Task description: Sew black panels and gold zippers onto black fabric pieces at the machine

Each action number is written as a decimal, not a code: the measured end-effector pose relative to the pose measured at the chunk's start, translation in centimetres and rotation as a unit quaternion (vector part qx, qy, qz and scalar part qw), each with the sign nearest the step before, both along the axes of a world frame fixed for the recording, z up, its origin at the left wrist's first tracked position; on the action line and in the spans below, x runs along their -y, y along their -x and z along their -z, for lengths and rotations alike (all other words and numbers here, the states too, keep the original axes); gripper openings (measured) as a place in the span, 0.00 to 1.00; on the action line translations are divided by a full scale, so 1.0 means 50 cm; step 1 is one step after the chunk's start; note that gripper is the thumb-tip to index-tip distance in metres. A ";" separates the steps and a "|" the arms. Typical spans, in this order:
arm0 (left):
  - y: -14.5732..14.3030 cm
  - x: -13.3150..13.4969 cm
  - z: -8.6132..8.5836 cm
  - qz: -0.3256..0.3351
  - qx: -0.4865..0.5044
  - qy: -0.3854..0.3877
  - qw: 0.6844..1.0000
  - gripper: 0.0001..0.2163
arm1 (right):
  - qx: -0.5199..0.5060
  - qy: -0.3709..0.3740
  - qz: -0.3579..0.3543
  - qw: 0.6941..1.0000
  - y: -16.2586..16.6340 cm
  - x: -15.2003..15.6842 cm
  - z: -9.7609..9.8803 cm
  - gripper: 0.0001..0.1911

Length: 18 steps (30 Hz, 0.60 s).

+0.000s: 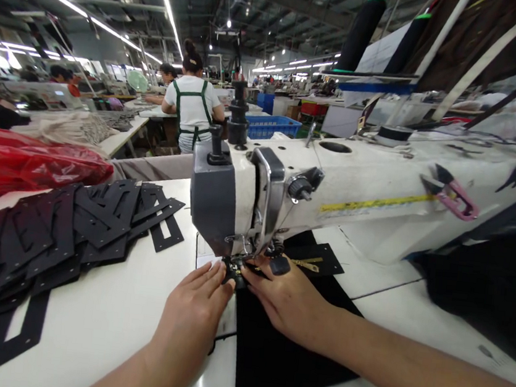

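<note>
Lying flat on the white table (98, 324), the black fabric piece (276, 357) is pressed under both open palms at the sewing machine (257, 199). Nothing is gripped by the left hand (195, 317) or right hand (287, 302). No legible writing is seen; the yellow tape (373, 203) markings are blurred. The needle area is hidden behind the fingers.

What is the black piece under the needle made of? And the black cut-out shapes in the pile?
The black piece looks like soft matte fabric, maybe felt: flat, no shine. The cut-out shapes look like stiff leather or faux leather: crisp edges, faint sheen, rows of small holes.
</note>
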<state>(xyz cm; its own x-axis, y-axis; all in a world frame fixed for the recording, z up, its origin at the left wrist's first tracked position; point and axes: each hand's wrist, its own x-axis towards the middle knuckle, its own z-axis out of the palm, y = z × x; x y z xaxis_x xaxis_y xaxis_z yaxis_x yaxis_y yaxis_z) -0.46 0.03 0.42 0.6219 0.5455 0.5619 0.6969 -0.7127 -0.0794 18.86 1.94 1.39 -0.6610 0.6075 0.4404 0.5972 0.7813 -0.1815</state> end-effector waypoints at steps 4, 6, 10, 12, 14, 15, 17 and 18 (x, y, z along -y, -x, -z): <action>-0.001 0.001 -0.002 -0.002 -0.011 0.008 1.000 0.12 | 0.000 -0.009 0.002 1.000 0.002 -0.001 0.002 0.12; -0.002 0.001 -0.003 -0.006 -0.016 0.010 1.000 0.13 | 0.000 -0.009 0.004 1.000 0.002 -0.003 0.002 0.12; -0.003 -0.007 -0.002 -0.009 -0.009 0.007 1.000 0.12 | -0.001 -0.010 0.000 1.000 0.002 -0.013 0.005 0.11; -0.002 -0.013 0.000 -0.008 -0.009 0.006 1.000 0.12 | -0.004 -0.017 -0.002 1.000 0.001 -0.020 0.008 0.11; 0.001 -0.019 0.003 -0.007 -0.017 0.004 1.000 0.11 | -0.005 -0.022 -0.004 1.000 0.000 -0.026 0.010 0.11; 0.002 -0.021 0.004 -0.007 -0.020 0.001 1.000 0.11 | -0.004 -0.021 -0.005 1.000 -0.001 -0.028 0.010 0.10; 0.004 -0.023 0.007 -0.009 -0.023 -0.007 1.000 0.11 | 0.002 -0.019 -0.006 1.000 -0.001 -0.029 0.009 0.10; 0.005 -0.024 0.008 -0.010 -0.024 -0.011 1.000 0.11 | 0.005 -0.020 -0.006 1.000 -0.001 -0.028 0.007 0.10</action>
<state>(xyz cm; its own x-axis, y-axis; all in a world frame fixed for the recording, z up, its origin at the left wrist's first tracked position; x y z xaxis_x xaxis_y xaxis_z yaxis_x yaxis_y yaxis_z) -0.70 1.24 0.01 0.6376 0.5464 0.5431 0.7061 -0.6964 -0.1283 18.91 3.32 1.02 -0.6722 0.5817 0.4581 0.5895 0.7948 -0.1441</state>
